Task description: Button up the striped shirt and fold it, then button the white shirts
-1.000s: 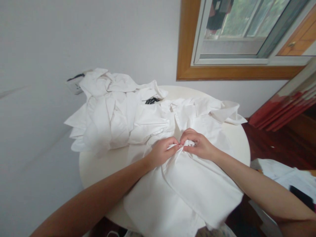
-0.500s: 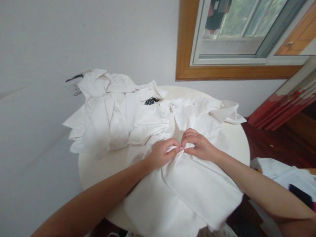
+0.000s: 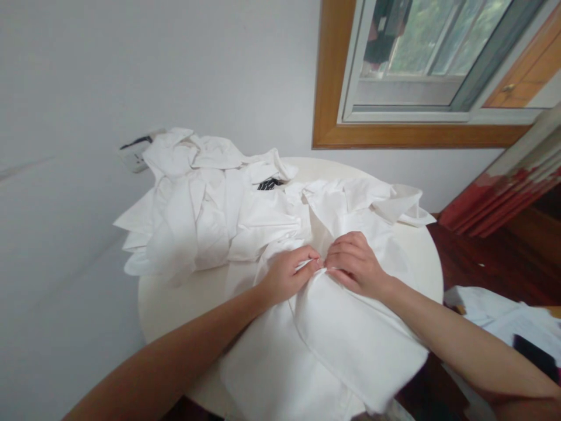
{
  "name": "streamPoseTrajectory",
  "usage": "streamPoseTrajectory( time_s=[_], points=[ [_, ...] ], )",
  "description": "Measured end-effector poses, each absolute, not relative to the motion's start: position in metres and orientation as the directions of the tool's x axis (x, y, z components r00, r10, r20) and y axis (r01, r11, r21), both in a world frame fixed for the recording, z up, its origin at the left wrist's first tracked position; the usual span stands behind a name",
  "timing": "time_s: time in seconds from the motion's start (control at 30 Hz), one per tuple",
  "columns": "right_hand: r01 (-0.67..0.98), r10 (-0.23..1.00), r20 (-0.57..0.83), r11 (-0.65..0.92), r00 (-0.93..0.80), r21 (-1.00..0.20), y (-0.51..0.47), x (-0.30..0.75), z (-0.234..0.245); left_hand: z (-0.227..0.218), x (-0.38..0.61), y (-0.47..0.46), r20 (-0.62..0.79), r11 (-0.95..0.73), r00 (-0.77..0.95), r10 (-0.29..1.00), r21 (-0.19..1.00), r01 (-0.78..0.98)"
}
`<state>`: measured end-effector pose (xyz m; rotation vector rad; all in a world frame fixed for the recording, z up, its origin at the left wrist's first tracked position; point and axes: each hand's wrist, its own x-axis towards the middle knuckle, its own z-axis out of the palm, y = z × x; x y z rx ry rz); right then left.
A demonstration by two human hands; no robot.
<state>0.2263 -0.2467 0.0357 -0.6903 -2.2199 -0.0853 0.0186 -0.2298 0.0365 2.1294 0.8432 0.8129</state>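
Note:
A white shirt (image 3: 350,345) lies spread over the round table, its collar end away from me and its lower part hanging over the near edge. My left hand (image 3: 289,273) pinches the shirt's front edge between thumb and fingers. Right against it, my right hand (image 3: 356,266) grips the same edge with its fingers curled and pressed together. The fingertips of both hands meet at one spot on the front opening, where the cloth is gathered into folds. What lies between the fingertips is hidden.
Several white garments (image 3: 210,216) are heaped at the table's left, against the wall. A black-and-white striped piece (image 3: 269,184) peeks out behind them. The pale round table (image 3: 184,316) stands beside a wall socket (image 3: 135,158), a wood-framed window (image 3: 394,135) and a red-white curtain (image 3: 486,202).
My right hand's fingers have closed in more and turned over the cloth at the front edge. My left hand keeps its pinch. The view has shifted slightly.

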Motion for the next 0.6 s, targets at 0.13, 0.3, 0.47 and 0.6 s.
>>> streamPoseTrajectory(
  time_s=[0.13,0.3,0.47,0.6],
  points=[
    [0.546,0.404,0.73,0.836,-0.552,-0.051,-0.254,0.237,0.028,0.04,0.022,-0.232,0.304,-0.498,0.533,0.79,0.825,0.267],
    [0.54,0.47,0.744,0.823,-0.474,-0.176,-0.253,0.24,0.03,0.05,0.011,-0.227,0.369,-0.542,0.427,0.826,0.729,0.418],
    [0.708,0.657,0.728,0.608,-0.195,-0.359,-0.23,0.247,0.044,0.061,-0.028,-0.193,0.575,-0.556,0.287,0.766,0.37,0.744],
    [0.936,0.792,0.6,0.118,0.113,-0.332,-0.194,0.283,0.03,0.049,-0.045,-0.169,0.647,-0.414,0.229,0.727,0.147,0.899]
  ],
)
